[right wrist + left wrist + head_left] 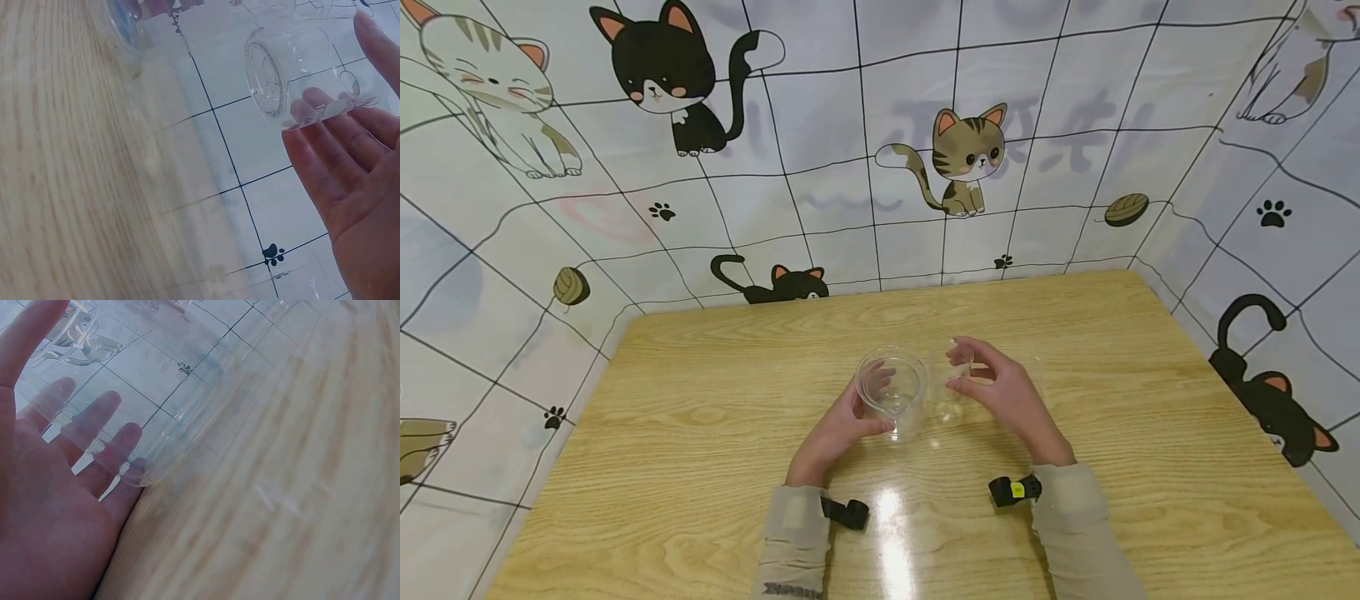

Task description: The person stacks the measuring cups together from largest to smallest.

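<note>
My left hand (847, 418) grips a large clear beaker (904, 390), thumb at the near side and fingers around the far left side. In the left wrist view, printed volume marks show on the wall of this beaker (156, 369), and the fingers are visible through it. To the right, my right hand (1009, 398) holds a small clear beaker (300, 75) between thumb and fingers, tilted and raised above the tabletop in the right wrist view. The large beaker's base (128, 28) appears at the upper left there, beside the small one.
Other faint transparent glassware (946, 410) stands between the hands, and a clear vessel (306, 281) shows low in the right wrist view. The wooden table (700, 433) meets cat-printed cloth walls (820, 200) at the back and sides. Both wrists wear black cameras.
</note>
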`<control>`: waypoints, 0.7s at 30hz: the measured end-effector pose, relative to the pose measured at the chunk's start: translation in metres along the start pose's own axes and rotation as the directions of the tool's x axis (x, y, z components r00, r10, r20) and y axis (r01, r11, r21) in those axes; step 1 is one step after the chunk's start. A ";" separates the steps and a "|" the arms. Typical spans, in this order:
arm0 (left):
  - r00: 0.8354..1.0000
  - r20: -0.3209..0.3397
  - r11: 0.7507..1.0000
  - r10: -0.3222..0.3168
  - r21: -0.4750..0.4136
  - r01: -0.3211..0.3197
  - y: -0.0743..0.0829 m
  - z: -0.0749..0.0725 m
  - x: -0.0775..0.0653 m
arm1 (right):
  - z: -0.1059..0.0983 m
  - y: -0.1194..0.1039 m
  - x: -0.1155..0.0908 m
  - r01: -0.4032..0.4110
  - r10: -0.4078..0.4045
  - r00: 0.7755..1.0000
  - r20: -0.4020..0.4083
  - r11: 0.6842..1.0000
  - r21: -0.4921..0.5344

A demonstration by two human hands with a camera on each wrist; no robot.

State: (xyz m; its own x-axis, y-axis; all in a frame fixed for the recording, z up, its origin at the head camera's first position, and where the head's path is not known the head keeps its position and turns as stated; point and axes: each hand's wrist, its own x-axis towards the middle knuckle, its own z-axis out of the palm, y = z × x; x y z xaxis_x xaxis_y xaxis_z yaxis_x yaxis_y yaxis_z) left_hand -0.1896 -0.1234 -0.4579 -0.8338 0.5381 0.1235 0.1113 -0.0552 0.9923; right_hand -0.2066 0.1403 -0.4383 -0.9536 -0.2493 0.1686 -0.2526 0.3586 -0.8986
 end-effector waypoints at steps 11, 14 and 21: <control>1.000 0.007 1.000 0.009 0.002 -0.009 -0.001 0.000 0.000 | -0.004 -0.020 -0.005 0.023 -0.023 1.000 -0.010 1.000 0.000; 1.000 0.005 1.000 0.006 0.010 -0.006 -0.001 0.000 0.000 | -0.006 -0.034 -0.008 0.033 -0.033 0.999 -0.011 0.999 0.010; 1.000 -0.004 1.000 0.003 0.007 -0.003 -0.002 0.000 0.000 | -0.007 -0.050 -0.012 0.032 -0.032 0.999 -0.011 0.999 0.005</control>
State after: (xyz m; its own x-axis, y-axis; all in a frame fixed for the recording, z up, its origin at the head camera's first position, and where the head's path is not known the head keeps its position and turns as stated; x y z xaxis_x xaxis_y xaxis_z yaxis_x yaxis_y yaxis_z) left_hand -0.1900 -0.1234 -0.4599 -0.8358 0.5343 0.1262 0.1173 -0.0508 0.9918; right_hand -0.1837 0.1317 -0.3926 -0.9468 -0.2505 0.2022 -0.2825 0.3456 -0.8948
